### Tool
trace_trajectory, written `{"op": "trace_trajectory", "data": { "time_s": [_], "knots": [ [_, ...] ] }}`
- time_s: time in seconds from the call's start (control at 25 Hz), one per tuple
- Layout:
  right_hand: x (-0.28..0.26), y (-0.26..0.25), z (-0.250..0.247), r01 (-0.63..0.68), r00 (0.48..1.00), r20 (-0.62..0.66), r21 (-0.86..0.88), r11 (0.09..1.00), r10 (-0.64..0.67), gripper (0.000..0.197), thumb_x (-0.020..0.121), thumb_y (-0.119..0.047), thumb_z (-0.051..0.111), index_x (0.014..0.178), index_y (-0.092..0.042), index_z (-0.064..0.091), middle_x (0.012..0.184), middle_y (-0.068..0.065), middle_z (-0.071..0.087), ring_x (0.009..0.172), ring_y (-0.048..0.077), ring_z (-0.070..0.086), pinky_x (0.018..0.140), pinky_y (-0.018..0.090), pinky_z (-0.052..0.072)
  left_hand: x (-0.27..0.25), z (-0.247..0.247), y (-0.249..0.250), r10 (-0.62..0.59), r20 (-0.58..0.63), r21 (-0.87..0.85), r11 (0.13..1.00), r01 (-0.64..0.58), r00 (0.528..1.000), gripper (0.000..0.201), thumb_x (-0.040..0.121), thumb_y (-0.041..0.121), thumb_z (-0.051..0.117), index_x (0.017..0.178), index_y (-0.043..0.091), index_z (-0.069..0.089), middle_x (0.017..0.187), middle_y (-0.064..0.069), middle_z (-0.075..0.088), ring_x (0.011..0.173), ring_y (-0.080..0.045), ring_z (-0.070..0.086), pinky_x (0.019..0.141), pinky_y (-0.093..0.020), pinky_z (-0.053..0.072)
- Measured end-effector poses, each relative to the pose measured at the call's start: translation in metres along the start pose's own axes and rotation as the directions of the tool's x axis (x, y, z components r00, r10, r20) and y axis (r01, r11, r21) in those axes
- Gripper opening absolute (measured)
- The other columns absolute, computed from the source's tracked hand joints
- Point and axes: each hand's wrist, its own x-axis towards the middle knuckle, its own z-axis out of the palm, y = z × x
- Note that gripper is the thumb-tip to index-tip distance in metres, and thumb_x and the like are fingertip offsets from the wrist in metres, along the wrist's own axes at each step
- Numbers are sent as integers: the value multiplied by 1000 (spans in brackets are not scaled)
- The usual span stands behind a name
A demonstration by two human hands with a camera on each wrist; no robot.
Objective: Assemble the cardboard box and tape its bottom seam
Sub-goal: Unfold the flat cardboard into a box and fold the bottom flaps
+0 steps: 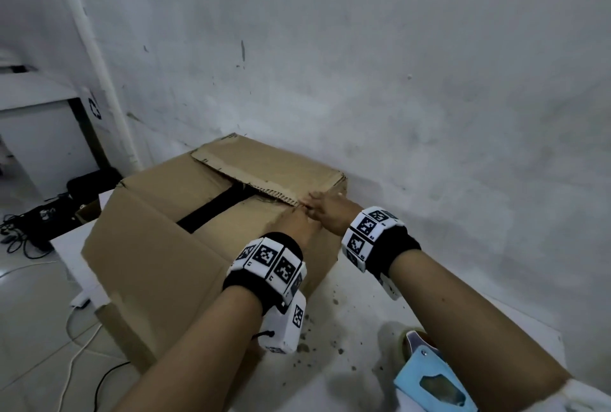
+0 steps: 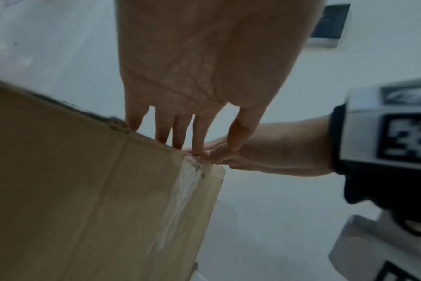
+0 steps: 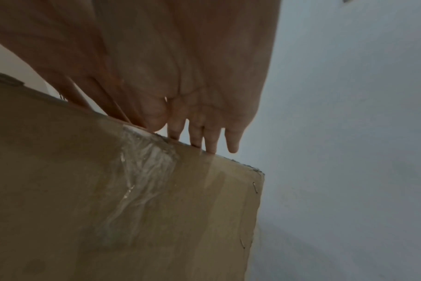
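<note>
A brown cardboard box point(image 1: 148, 246) stands on the white table point(image 1: 380, 305). Its top flaps are folded in, with a dark gap point(image 1: 215, 209) along the seam; the far flap point(image 1: 271, 163) lies slightly raised. Both hands meet at the right end of the seam. My left hand point(image 1: 297, 223) rests straight fingers on the box's top edge point(image 2: 156, 140). My right hand point(image 1: 325, 209), beside it, also presses straight fingers point(image 3: 195, 136) on that edge. A strip of clear, wrinkled tape point(image 3: 142, 180) runs down the box's side wall point(image 2: 84, 190) below the hands.
A blue tape dispenser point(image 1: 429, 375) lies on the table at the bottom right, under my right forearm. The white wall point(image 1: 429, 97) stands close behind the box. On the floor at left are black cables point(image 1: 26, 236), a dark bag point(image 1: 89, 183) and a white cabinet point(image 1: 39, 133).
</note>
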Motion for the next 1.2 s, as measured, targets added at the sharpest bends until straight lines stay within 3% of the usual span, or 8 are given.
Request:
{"op": "trace_trajectory", "data": {
  "time_s": [0.44, 0.68, 0.8, 0.88, 0.92, 1.0, 1.08, 1.2],
  "knots": [
    [-71, -89, 72, 105, 983, -146, -24, 994, -108, 87, 82, -44, 61, 148, -31, 6, 159, 9, -2, 147, 28, -6, 117, 51, 0, -133, 28, -116, 42, -380, 319, 943, 88, 924, 76, 90, 4, 40, 149, 24, -5, 159, 2, -8, 147, -20, -8, 118, -52, 4],
    [-74, -141, 81, 268, 915, -225, -278, 922, -334, 60, 92, -31, 48, 146, -25, 21, 157, 3, 19, 145, 22, 15, 117, 41, 7, -159, 33, -163, -24, -501, 172, 977, 127, 865, 63, 87, 36, 35, 147, 28, 19, 158, 4, 15, 147, -19, 13, 116, -46, 18],
    [-76, -157, 73, 303, 895, -245, -283, 910, -374, 47, 95, -30, 43, 141, -26, 35, 149, 1, 38, 136, 21, 35, 116, 40, 10, -181, 17, -164, -19, -776, 36, 997, 74, 630, 56, 75, 39, 49, 129, 23, 53, 142, -4, 48, 137, -28, 36, 108, -64, 22],
    [-79, -163, 63, 295, 880, -330, -181, 938, -341, 44, 93, -37, 45, 135, -25, 44, 134, 1, 55, 124, 21, 50, 113, 39, 16, -186, -8, -157, -165, -910, -182, 983, -8, 380, 64, 73, 23, 69, 133, 16, 48, 144, -12, 40, 138, -33, 31, 111, -59, 20],
    [-81, -167, 58, 304, 864, -389, -102, 947, -319, 42, 92, -39, 46, 132, -26, 48, 126, 0, 62, 117, 21, 55, 109, 38, 24, -187, -26, -149, -239, -912, -288, 951, -108, 335, 72, 75, 22, 72, 138, 13, 39, 148, -14, 32, 139, -31, 27, 114, -50, 21],
    [-85, -175, 50, 343, 799, -539, 46, 938, -265, 40, 89, -35, 52, 129, -28, 51, 114, -2, 69, 102, 21, 64, 95, 36, 44, -178, -58, -131, -277, -801, -480, 827, -293, 530, 73, 83, 26, 66, 144, 12, 28, 151, -9, 29, 140, -20, 26, 111, -26, 23],
    [-87, -180, 42, 372, 716, -676, 158, 915, -174, 47, 87, -28, 56, 132, -31, 42, 111, -3, 69, 90, 23, 67, 78, 37, 53, -160, -68, -115, -88, -662, -528, 760, -379, 744, 57, 93, 21, 52, 144, 14, 30, 149, 0, 35, 137, -10, 29, 105, -14, 24],
    [-89, -167, 27, 426, 607, -795, 334, 841, 9, 61, 86, -16, 58, 137, -32, 30, 126, 4, 57, 98, 25, 65, 77, 40, 56, -128, -51, -110, 155, -520, -329, 871, -365, 840, 50, 99, 23, 39, 146, 22, 23, 155, 7, 19, 144, -10, 14, 120, -32, 11]
  ]
}}
